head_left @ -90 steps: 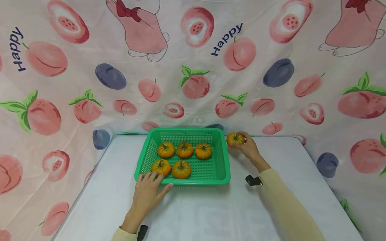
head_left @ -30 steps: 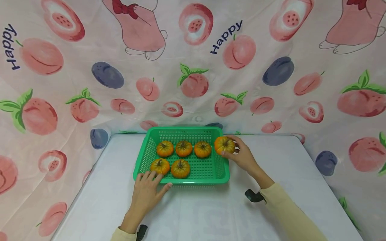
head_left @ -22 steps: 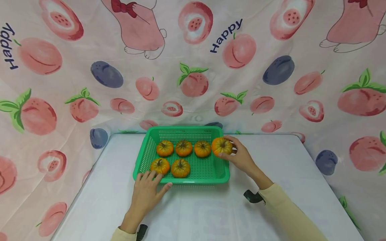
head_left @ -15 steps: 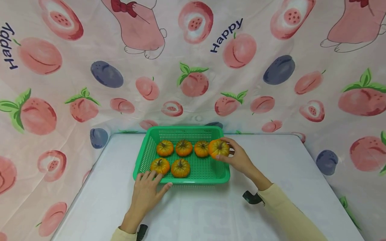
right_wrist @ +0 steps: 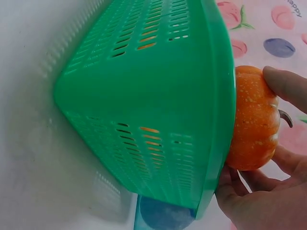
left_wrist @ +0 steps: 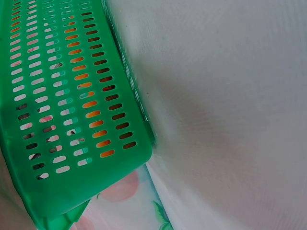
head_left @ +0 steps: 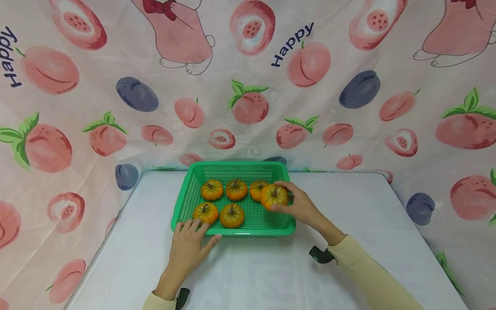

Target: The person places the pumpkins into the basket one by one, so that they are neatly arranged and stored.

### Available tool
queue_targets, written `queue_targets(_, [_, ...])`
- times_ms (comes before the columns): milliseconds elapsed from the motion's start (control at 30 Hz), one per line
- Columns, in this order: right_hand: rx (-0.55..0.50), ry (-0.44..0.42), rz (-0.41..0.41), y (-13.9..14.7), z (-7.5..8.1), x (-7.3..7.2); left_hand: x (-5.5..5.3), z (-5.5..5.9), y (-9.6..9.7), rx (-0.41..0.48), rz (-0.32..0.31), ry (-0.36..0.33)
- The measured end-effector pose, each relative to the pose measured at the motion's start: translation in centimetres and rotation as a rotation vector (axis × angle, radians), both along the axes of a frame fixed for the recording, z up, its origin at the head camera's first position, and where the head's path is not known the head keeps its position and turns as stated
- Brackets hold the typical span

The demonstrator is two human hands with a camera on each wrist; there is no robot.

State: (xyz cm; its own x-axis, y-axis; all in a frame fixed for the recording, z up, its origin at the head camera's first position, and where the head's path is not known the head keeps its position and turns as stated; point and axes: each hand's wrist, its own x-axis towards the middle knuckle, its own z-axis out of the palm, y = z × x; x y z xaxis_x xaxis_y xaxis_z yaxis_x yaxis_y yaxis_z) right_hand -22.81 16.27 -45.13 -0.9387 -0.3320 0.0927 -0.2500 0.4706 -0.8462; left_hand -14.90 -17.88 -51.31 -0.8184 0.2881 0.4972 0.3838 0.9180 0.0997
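My right hand (head_left: 298, 204) holds a small orange pumpkin (head_left: 274, 196) between thumb and fingers, over the right part of a green plastic basket (head_left: 267, 232). From the right wrist camera, this pumpkin shows its curved stem just past the basket's rim. It partly overlaps another pumpkin (head_left: 256, 189) in the back row. Two more, a left one (head_left: 212, 190) and a middle one (head_left: 236, 190), complete that row. In front sit a pumpkin (head_left: 205, 212) and its neighbour (head_left: 232, 215). My left hand (head_left: 190, 247) rests relaxed on the basket's front left rim, fingertips close to the front left pumpkin.
A white table (head_left: 248, 275) carries the basket near its back edge. Behind and beside it hangs a peach-print cloth (head_left: 217, 94). Perforated basket walls fill much of both wrist views.
My right hand has carried the pumpkin from the table right of the basket, leftward across the rim and over the basket's inside. The left hand stays on the front rim.
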Motion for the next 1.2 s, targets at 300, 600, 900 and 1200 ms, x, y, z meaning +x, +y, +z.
queue_targets(300, [0.067, -0.022, 0.063, -1.2, 0.4, 0.0, 0.0, -0.1, -0.1, -0.001, -0.006, 0.008])
queue_targets(600, [0.164, -0.045, 0.114, -2.0, 0.7, 0.0, -0.1, -0.2, -0.2, 0.009, -0.016, 0.021])
queue_targets(900, [0.289, -0.041, 0.128, -2.8, 0.6, -0.6, -0.1, -0.1, -0.3, 0.006, -0.014, 0.011])
queue_targets(1200, [0.372, -0.1, 0.191, -3.6, 2.1, -1.6, -0.2, -0.1, -0.2, 0.013, -0.02, 0.012])
